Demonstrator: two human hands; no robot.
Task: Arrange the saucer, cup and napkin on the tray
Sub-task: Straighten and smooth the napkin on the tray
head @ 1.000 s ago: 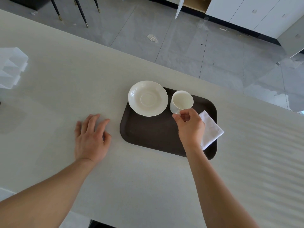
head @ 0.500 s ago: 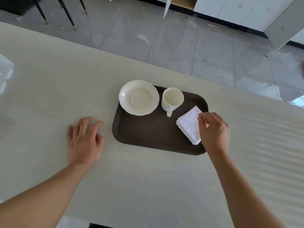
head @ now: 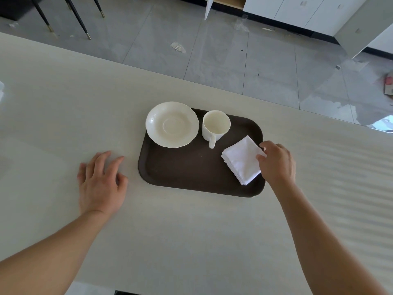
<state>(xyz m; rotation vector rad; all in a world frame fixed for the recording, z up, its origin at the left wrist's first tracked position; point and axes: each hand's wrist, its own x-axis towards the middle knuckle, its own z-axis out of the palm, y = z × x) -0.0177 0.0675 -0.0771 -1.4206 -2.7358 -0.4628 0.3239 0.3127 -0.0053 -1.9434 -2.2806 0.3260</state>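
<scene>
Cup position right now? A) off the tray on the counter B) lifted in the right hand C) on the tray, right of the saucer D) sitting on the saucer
C: the cup stands directly on the tray beside the saucer, handle toward the person; the right hand is at the napkin.

Pale table (head: 191, 241), grey tiled floor (head: 212, 50), white cabinets (head: 308, 11), black chair legs (head: 78, 18)

Bare tray (head: 191, 167) before cup (head: 215, 125)

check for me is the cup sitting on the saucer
No, the cup stands directly on the tray, just right of the empty saucer.
</scene>
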